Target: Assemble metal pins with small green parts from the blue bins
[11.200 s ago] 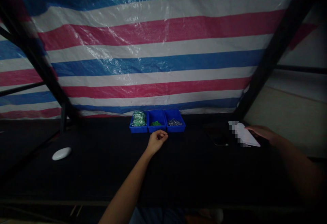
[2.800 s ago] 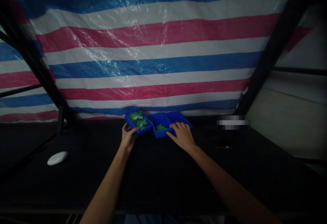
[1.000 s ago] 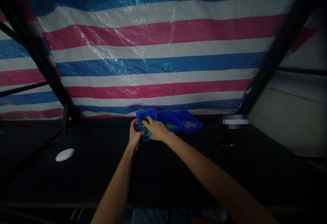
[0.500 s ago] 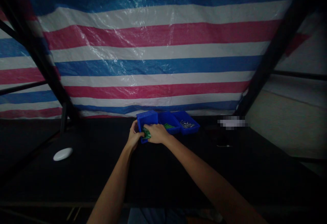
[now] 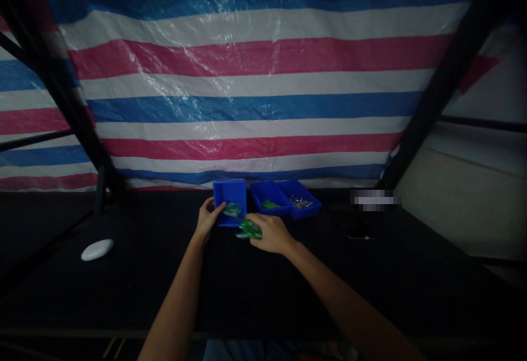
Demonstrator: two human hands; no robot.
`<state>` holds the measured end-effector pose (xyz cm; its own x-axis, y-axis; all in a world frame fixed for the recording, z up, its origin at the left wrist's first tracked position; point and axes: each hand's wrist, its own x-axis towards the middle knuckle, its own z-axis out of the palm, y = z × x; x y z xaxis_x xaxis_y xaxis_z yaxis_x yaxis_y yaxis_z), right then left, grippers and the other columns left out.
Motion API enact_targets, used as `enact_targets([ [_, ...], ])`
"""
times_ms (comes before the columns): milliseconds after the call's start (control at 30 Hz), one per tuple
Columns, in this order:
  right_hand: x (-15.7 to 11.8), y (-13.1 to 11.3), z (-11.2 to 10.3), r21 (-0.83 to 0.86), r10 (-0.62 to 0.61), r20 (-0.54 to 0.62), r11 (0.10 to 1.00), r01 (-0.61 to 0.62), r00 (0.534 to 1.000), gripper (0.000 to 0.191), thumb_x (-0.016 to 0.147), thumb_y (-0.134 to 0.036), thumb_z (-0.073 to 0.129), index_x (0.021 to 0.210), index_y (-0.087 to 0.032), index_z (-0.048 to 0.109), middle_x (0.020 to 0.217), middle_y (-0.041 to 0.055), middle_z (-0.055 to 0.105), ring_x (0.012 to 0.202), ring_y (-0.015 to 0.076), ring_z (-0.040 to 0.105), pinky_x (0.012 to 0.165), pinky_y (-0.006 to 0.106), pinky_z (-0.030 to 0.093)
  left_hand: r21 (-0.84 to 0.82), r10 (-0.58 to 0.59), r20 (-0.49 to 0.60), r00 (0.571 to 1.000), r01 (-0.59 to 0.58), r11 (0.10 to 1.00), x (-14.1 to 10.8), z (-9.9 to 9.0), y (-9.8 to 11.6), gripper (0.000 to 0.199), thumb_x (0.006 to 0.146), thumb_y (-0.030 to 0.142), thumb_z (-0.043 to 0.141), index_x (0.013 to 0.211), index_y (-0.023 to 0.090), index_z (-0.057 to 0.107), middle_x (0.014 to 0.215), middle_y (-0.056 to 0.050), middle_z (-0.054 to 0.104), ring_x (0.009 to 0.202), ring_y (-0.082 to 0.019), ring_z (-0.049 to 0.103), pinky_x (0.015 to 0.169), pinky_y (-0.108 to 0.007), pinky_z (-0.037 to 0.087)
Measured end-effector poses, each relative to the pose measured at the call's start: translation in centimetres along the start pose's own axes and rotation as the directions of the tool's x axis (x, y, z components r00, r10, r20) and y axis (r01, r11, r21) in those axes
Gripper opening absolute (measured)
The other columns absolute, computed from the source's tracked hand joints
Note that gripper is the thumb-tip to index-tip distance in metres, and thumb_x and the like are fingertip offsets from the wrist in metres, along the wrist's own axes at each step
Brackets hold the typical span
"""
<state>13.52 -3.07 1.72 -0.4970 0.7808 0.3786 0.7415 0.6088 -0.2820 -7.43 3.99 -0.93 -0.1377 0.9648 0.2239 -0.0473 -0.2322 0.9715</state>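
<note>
My left hand [image 5: 208, 218] grips the left side of a blue plastic bin [image 5: 229, 188], tilted up with its open side towards me. Its thumb rests over the rim, and shiny, pale greenish small packets [image 5: 233, 209] lie in the bin's lower part. Just right of the bin, my right hand [image 5: 272, 233] is closed on a bunch of green plastic packets [image 5: 251, 229], some sticking out past the fingers. Behind that hand, a second blue bin [image 5: 263, 190] holds small green pieces [image 5: 269, 204]. Beside it, a third blue bin [image 5: 307, 191] contains thin silvery metal pieces [image 5: 300, 202].
A white oval object [image 5: 97, 249] lies on the black table [image 5: 144, 284] to the left. At the right is a dark flat object [image 5: 361, 232] with a blurred patch behind it. A striped plastic sheet [image 5: 255, 59] hangs behind, between dark frame posts [image 5: 436, 92].
My right hand has come out of the left bin with green packets, moving right and towards me. My left hand has shifted the bin slightly left, away from the other two.
</note>
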Motion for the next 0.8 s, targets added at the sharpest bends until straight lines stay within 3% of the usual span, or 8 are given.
enact_targets([
  [100, -0.5, 0.5, -0.2, 0.021, 0.027, -0.026, 0.999, -0.026, 0.999, 0.048, 0.066, -0.027, 0.054, 0.113, -0.025, 0.045, 0.106, 0.0012, 0.057, 0.089, 0.0169, 0.055, 0.076, 0.027, 0.040, 0.037, -0.036, -0.116, 0.993, 0.041, 0.998, 0.4, -0.5, -0.1, 0.045, 0.058, 0.037, 0.068, 0.096, 0.015, 0.057, 0.088, -0.007, 0.061, 0.078, -0.018, 0.058, 0.072, -0.031, 0.045],
  [233, -0.6, 0.4, -0.7, 0.006, -0.022, 0.034, 1.000, 0.021, 0.999, 0.047, 0.066, -0.026, 0.057, 0.111, -0.026, 0.045, 0.104, 0.0014, 0.055, 0.092, 0.0171, 0.052, 0.077, 0.029, 0.039, 0.083, -0.037, -0.157, 0.987, 0.050, 0.995, 0.6, -0.5, -0.4, 0.045, 0.061, 0.041, 0.066, 0.096, 0.015, 0.057, 0.090, -0.008, 0.060, 0.082, -0.019, 0.057, 0.074, -0.032, 0.045],
  [367, -0.6, 0.0, -1.0, -0.018, -0.104, 0.100, 0.994, 0.106, 0.990, 0.056, 0.062, -0.029, 0.064, 0.115, -0.027, 0.045, 0.110, 0.0036, 0.050, 0.102, 0.0191, 0.044, 0.085, 0.033, 0.035, 0.030, 0.016, -0.183, 0.983, -0.010, 0.999, 0.5, 0.0, -0.2, 0.047, 0.065, 0.043, 0.061, 0.103, 0.016, 0.052, 0.095, -0.008, 0.057, 0.083, -0.018, 0.056, 0.073, -0.031, 0.045],
  [467, -0.9, 0.0, -1.2, 0.022, -0.143, 0.125, 0.990, 0.142, 0.982, 0.068, 0.056, -0.048, 0.066, 0.117, -0.028, 0.045, 0.118, 0.0049, 0.044, 0.109, 0.0229, 0.037, 0.090, 0.038, 0.030, 0.028, 0.103, -0.181, 0.978, -0.100, 0.995, 0.2, 0.4, 0.5, 0.050, 0.067, 0.042, 0.060, 0.109, 0.018, 0.048, 0.096, -0.007, 0.055, 0.085, -0.017, 0.055, 0.074, -0.031, 0.045],
  [567, -1.0, 0.2, -1.4, 0.064, -0.167, 0.113, 0.985, 0.160, 0.980, 0.076, 0.053, -0.064, 0.060, 0.119, -0.029, 0.045, 0.126, 0.0050, 0.038, 0.115, 0.0255, 0.030, 0.093, 0.042, 0.027, 0.127, 0.238, -0.135, 0.962, -0.221, 0.967, -0.2, 0.7, 1.4, 0.050, 0.066, 0.037, 0.062, 0.110, 0.019, 0.047, 0.099, -0.007, 0.054, 0.092, -0.018, 0.052, 0.080, -0.032, 0.042],
  [800, -0.6, -0.5, -1.2, 0.051, -0.085, -0.078, 0.995, 0.090, 0.993, 0.051, 0.078, -0.049, 0.044, 0.124, -0.028, 0.040, 0.126, 0.0058, 0.039, 0.114, 0.0211, 0.033, 0.094, 0.041, 0.029, 0.309, 0.475, -0.002, 0.880, -0.451, 0.837, -1.6, 2.1, 2.9, 0.050, 0.064, 0.032, 0.065, 0.108, 0.019, 0.048, 0.110, -0.008, 0.049, 0.103, -0.021, 0.047, 0.091, -0.035, 0.034],
])
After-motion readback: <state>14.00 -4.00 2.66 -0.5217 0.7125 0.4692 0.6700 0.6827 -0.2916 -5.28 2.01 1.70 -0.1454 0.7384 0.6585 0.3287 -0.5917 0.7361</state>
